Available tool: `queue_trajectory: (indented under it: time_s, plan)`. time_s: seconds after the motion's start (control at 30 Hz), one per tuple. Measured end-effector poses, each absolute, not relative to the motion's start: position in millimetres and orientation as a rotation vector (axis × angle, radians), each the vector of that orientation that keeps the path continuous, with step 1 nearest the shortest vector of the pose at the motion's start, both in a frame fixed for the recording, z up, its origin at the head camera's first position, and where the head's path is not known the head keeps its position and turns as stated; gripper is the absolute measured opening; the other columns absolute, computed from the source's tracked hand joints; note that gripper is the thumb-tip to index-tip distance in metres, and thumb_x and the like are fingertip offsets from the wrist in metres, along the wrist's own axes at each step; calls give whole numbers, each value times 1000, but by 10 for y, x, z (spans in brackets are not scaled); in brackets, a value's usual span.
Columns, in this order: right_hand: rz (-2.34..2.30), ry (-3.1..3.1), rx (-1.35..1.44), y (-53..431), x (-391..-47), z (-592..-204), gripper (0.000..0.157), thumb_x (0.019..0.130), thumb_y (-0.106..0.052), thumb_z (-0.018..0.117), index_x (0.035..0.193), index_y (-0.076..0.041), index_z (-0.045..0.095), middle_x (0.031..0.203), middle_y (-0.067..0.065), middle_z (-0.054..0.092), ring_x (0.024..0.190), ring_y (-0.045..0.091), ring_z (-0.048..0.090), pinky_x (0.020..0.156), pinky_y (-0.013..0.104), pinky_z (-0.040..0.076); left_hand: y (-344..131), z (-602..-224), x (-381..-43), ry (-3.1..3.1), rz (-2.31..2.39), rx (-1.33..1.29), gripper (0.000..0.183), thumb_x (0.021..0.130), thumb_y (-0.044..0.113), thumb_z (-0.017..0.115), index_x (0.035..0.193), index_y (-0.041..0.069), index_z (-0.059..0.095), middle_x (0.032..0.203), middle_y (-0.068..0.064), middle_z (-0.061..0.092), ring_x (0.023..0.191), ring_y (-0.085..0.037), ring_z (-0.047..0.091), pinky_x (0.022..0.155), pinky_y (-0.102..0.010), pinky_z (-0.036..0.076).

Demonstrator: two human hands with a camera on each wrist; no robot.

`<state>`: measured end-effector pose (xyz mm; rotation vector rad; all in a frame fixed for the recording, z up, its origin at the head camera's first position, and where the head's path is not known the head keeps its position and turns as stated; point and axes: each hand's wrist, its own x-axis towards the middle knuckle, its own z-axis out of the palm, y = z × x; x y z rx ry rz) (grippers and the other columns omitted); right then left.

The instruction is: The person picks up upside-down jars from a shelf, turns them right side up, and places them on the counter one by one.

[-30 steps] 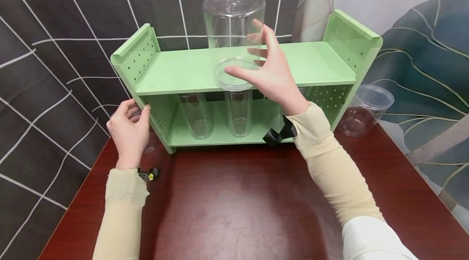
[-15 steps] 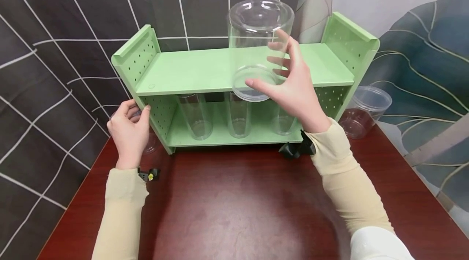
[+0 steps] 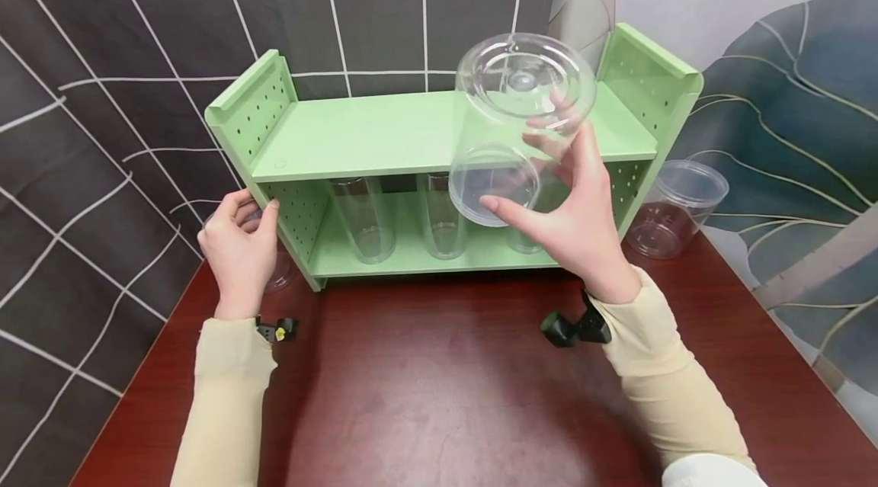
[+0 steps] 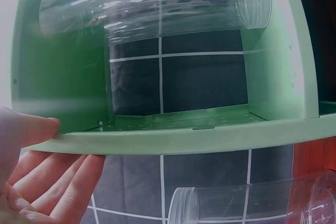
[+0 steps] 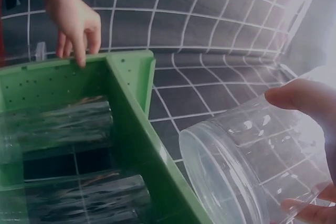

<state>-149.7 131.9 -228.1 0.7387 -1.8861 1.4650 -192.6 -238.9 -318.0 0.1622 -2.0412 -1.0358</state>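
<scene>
My right hand (image 3: 583, 220) grips a large clear plastic jar (image 3: 480, 129) round its side, with thumb and fingers spread. The jar is upside down, its lidded end low and its base tilted up, in front of the top board of a green two-tier shelf (image 3: 357, 136). In the right wrist view, the jar (image 5: 252, 156) shows nothing inside. My left hand (image 3: 240, 251) pinches the front edge of the shelf's left side panel, thumb on the inner side and fingers outside, as the left wrist view shows at the panel edge (image 4: 173, 141).
Tall clear jars, one of them a jar (image 3: 370, 228) at left, stand on the lower tier. A wide lidded jar (image 3: 675, 209) is right of the shelf on the dark red table (image 3: 439, 380). Behind my left hand stands another clear jar (image 4: 231, 200). A tiled wall (image 3: 377, 22) is behind.
My right hand has moved the jar right, down and back from above the top board, tilting it so its base faces me more. My left hand has stayed on the side panel.
</scene>
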Motion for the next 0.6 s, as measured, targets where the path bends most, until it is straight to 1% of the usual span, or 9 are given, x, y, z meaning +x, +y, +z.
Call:
queue_trajectory:
  time_s: [0.07, 0.13, 0.2, 0.27, 0.37, 0.43, 0.5, 0.6]
  plan:
    - [1451, -1861, 775, 1338, -1471, -2330, 95, 65, 7, 89, 148, 2, 42, 137, 11, 56, 116, 23, 60, 99, 38, 51, -2391, -3185, -1927, -2042, -1039, 164, 27, 94, 16, 74, 115, 1, 74, 104, -13, 75, 74, 15, 58, 73, -12, 55]
    - [1454, -1840, 797, 1356, -1442, -2375, 96, 63, 8, 89, 146, 4, 42, 136, 13, 56, 116, 25, 59, 100, 36, 50, -2391, -3189, -1928, -2042, -1038, 162, 26, 94, 16, 73, 115, 0, 74, 104, -14, 75, 74, 15, 58, 74, -12, 55]
    - [1458, -1836, 799, 1378, -1412, -2424, 95, 61, 8, 90, 144, 7, 43, 136, 15, 55, 118, 28, 57, 100, 35, 49, -2390, -3194, -1929, -2042, -1038, 163, 26, 94, 16, 73, 115, 0, 73, 104, -14, 75, 74, 15, 58, 73, -12, 55]
    - [1455, -1846, 791, 1405, -1383, -2478, 98, 58, 9, 90, 143, 10, 42, 136, 20, 53, 120, 33, 54, 101, 35, 48, -2388, -3196, -1930, -2043, -1042, 165, 26, 94, 16, 73, 115, 1, 74, 104, -14, 75, 74, 14, 59, 73, -12, 55]
    - [1459, -1882, 770, 1451, -1346, -2562, 102, 55, 10, 91, 144, 8, 41, 135, 21, 53, 120, 34, 54, 101, 33, 47, -2383, -3199, -1930, -2046, -1049, 165, 26, 94, 16, 73, 115, 1, 74, 104, -14, 75, 75, 12, 61, 73, -12, 56]
    - [1454, -1915, 754, 1473, -1331, -2615, 103, 53, 10, 92, 143, 8, 42, 133, 22, 54, 119, 33, 55, 101, 32, 46, -2382, -3196, -1929, -2043, -1051, 164, 26, 93, 16, 74, 115, 1, 74, 105, -14, 75, 75, 11, 61, 74, -12, 56]
    - [1448, -1948, 739, 1485, -1324, -2666, 102, 52, 9, 93, 142, 7, 44, 129, 18, 57, 118, 28, 56, 100, 31, 47, -2382, -3193, -1926, -2041, -1048, 165, 26, 93, 16, 74, 115, 0, 74, 105, -14, 75, 75, 12, 60, 74, -12, 56]
    - [1427, -1991, 747, 1502, -1321, -2734, 99, 52, 9, 94, 138, 9, 45, 127, 16, 58, 117, 25, 56, 97, 29, 49, -2381, -3186, -1923, -2039, -1044, 170, 26, 93, 16, 74, 115, 0, 74, 105, -14, 75, 74, 14, 58, 73, -12, 55]
